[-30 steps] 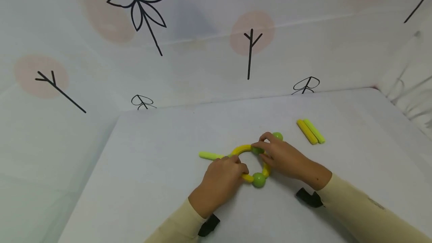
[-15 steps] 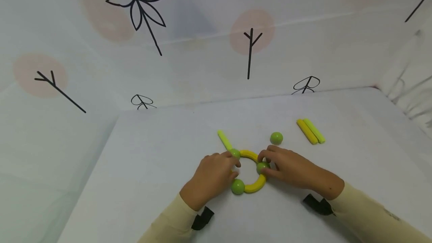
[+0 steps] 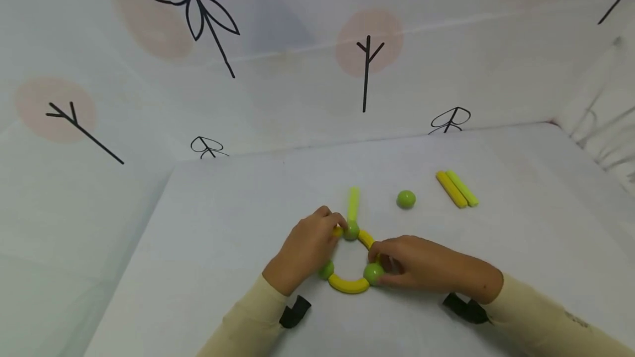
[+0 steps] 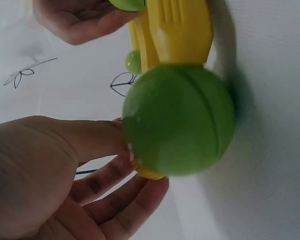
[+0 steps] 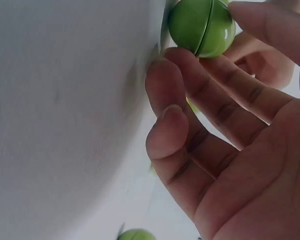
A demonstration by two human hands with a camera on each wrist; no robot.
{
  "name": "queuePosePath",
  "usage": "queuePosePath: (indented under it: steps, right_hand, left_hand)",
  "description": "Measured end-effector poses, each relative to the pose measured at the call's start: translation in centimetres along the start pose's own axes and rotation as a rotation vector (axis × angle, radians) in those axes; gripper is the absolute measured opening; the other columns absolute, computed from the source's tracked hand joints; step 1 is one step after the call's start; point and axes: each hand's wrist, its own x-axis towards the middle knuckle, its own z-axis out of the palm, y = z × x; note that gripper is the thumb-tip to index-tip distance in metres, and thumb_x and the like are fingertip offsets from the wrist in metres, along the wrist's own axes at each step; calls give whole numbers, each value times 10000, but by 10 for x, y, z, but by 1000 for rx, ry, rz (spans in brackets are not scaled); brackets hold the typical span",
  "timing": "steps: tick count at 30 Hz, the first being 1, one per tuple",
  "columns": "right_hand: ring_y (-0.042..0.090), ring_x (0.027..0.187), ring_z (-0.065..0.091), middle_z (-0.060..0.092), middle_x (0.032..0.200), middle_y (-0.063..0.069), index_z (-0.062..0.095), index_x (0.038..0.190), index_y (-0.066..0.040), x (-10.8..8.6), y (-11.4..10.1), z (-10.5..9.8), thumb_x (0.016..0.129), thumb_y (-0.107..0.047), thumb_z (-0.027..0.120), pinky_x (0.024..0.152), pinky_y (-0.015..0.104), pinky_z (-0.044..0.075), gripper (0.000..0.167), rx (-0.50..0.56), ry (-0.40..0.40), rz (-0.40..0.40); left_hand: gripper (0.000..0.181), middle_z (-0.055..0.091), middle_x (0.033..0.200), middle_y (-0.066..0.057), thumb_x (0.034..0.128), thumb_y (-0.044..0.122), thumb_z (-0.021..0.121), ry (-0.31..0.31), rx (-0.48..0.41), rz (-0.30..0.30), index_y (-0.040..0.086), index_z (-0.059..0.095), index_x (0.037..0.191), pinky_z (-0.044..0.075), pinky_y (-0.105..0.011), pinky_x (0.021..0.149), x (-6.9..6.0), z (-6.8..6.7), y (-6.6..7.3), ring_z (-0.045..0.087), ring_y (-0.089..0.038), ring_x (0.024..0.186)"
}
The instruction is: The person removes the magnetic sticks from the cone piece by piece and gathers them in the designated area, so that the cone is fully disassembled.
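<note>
The ring (image 3: 349, 285) lies flat in the middle of the desk (image 3: 238, 225), nearer the near side, made of yellow curves joined by green balls. Its far ball (image 3: 351, 230) has a lime stick (image 3: 353, 205) pointing away to the far side; the left ball (image 3: 325, 270) and right ball (image 3: 374, 274) sit at the near end. The left hand (image 3: 306, 248) pinches the left curve (image 3: 338, 232) between thumb and fingers, beside the far ball. The right hand (image 3: 416, 263) holds the right ball, thumb on one side and fingers on the other. A loose ball (image 3: 406, 199) rests farther right, then a yellow bar (image 3: 451, 189) and a lime bar (image 3: 462, 188) side by side. Behind stands a white backdrop (image 3: 297, 103) with black plant drawings.
</note>
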Motion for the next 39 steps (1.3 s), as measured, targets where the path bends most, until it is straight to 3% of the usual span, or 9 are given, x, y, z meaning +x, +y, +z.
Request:
queuePosePath:
  steps: [8, 13, 16, 21, 24, 27, 31, 35, 39]
  right_hand:
    - [-41, 698, 494, 581, 882, -193, 663, 1209, -195, 0, -9, 11, 918, -225, 733, 647, 174, 459, 301, -15, -36, -53]
    - [-40, 718, 506, 619, 944, -182, 670, 1239, -192, 1, -11, 9, 926, -219, 720, 653, 177, 466, 318, -19, -30, -52]
    - [-33, 705, 518, 640, 934, -165, 693, 1195, -171, 5, -9, 2, 936, -195, 701, 641, 182, 480, 260, -30, 41, -14]
    - [25, 666, 518, 640, 863, -85, 690, 1151, -115, 19, 1, -14, 942, -135, 679, 602, 200, 479, 210, -90, 246, 97]
    - [57, 636, 505, 647, 860, -31, 669, 1186, -86, 30, 8, -19, 940, -110, 675, 588, 210, 468, 248, -120, 296, 131]
    - [67, 663, 505, 651, 870, -5, 640, 1248, -62, 41, 14, -21, 934, -88, 671, 616, 217, 466, 316, -141, 282, 133]
    - [79, 713, 515, 638, 849, -14, 614, 1299, -37, 50, 19, -21, 925, -57, 671, 661, 225, 461, 379, -140, 246, 135]
    - [89, 713, 494, 611, 827, -25, 624, 1285, -15, 54, 23, -20, 932, -62, 667, 655, 226, 438, 359, -132, 224, 141]
    - [84, 728, 500, 631, 855, -26, 649, 1238, -23, 57, 26, -20, 932, -80, 681, 666, 225, 443, 313, -126, 228, 129]
  left_hand:
    - [224, 689, 1062, -21, 923, 60, 702, -2, -41, -44, 133, 713, 1134, 540, -239, 783, 4, 1, -5, 639, -131, 864]
    - [211, 698, 1050, -15, 924, 97, 712, 8, -35, -48, 132, 722, 1132, 527, -229, 756, 6, -1, -4, 624, -116, 831]
    - [209, 693, 1027, -9, 937, 186, 712, -7, -37, -67, 135, 722, 1140, 497, -217, 704, 7, 0, -2, 586, -103, 776]
    - [287, 690, 997, 4, 943, 334, 703, -44, 5, -107, 144, 720, 1158, 471, -217, 673, 13, 5, 2, 550, -84, 740]
    - [334, 678, 950, 15, 933, 382, 707, -76, 36, -132, 147, 720, 1169, 441, -212, 627, 17, 9, 5, 530, -89, 709]
    - [361, 653, 886, 26, 916, 400, 723, -97, 54, -156, 150, 726, 1176, 390, -205, 575, 18, 12, 7, 500, -98, 674]
    - [369, 626, 819, 41, 898, 417, 739, -80, 72, -149, 148, 739, 1151, 355, -201, 547, 19, 14, 8, 484, -101, 661]
    - [368, 624, 801, 49, 900, 436, 730, -71, 84, -126, 141, 750, 1120, 341, -200, 543, 19, 15, 8, 482, -101, 677]
    - [363, 622, 801, 51, 902, 436, 727, -76, 70, -141, 135, 759, 1103, 339, -206, 550, 18, 13, 7, 477, -111, 699]
